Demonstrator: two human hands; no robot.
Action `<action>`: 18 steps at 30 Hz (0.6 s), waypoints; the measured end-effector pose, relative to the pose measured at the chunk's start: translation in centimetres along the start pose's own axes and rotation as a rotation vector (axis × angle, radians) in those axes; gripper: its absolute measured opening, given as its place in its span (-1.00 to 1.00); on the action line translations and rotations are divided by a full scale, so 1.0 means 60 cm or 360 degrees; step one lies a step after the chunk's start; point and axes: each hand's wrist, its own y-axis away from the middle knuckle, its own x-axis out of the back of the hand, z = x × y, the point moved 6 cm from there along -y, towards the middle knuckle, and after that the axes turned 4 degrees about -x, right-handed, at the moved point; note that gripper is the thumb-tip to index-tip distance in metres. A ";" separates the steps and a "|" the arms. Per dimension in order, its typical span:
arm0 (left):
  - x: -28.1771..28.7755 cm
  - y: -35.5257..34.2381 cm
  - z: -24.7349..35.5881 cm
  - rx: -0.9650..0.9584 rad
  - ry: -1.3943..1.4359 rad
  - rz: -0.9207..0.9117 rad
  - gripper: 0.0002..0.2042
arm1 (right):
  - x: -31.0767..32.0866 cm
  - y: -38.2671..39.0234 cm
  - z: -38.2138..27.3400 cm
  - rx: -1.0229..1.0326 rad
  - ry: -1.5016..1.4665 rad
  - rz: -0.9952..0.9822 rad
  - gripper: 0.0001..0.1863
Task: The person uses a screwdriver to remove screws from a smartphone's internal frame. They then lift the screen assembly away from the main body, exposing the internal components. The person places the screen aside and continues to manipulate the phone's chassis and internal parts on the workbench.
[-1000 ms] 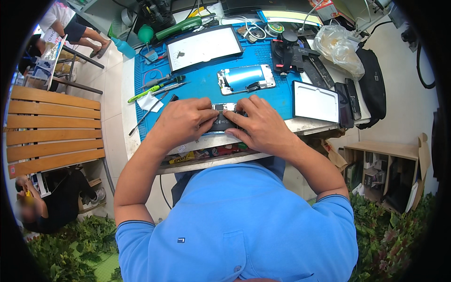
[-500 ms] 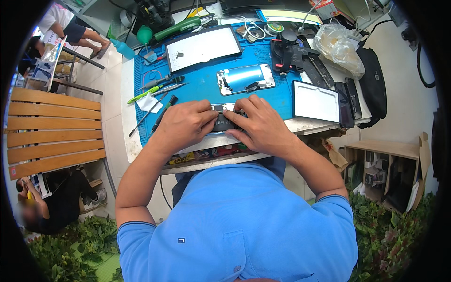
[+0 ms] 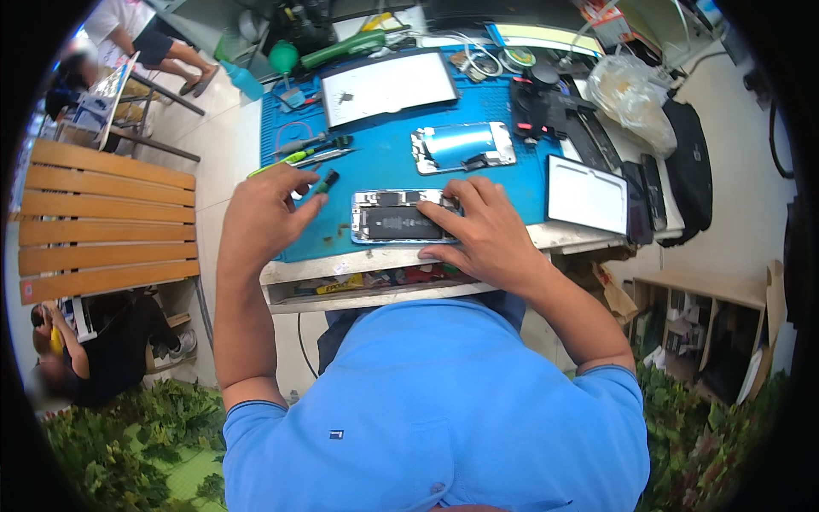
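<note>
An opened smartphone [image 3: 397,224], its black battery and inner parts bare, lies crosswise near the front edge of the blue mat. My right hand [image 3: 486,230] grips its right end, index finger over the inner parts and thumb by the near edge, hiding that end. To the left, my left hand [image 3: 269,209] is closed around a screwdriver [image 3: 326,183] with a dark and green handle. Only the handle's upper end shows between thumb and fingers; the rest is covered. Beyond the phone lies a detached screen assembly [image 3: 452,147] with a shiny blue back.
A white tray [image 3: 388,90] stands at the back with a small dark piece on it. A white-lined box [image 3: 587,194] lies on the right, near a black clamp-like fixture [image 3: 533,111] and a plastic bag [image 3: 631,102]. Tools [image 3: 324,154] lie beyond my left hand. An open drawer [image 3: 375,282] sits below.
My left hand has left the phone, moved left and closed on the screwdriver. The right hand stays at the phone's right end. The whole view has shifted slightly.
</note>
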 end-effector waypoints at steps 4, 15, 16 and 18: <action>-0.014 0.027 -0.016 -0.0012 -0.0105 -0.0154 -0.69 | 0.001 0.012 -0.009 -0.0045 0.0090 0.0080 -0.36; -0.018 0.024 -0.013 0.0049 0.0047 -0.0165 -0.68 | -0.008 0.022 -0.007 -0.0196 0.0104 0.0092 -0.40; -0.010 0.024 -0.008 0.0034 0.0176 -0.0079 -0.69 | -0.006 0.022 -0.006 -0.0199 0.0079 0.0097 -0.40; 0.010 0.026 -0.008 0.0013 0.0434 0.0093 -0.73 | -0.002 0.021 -0.006 -0.0192 0.0085 0.0108 -0.39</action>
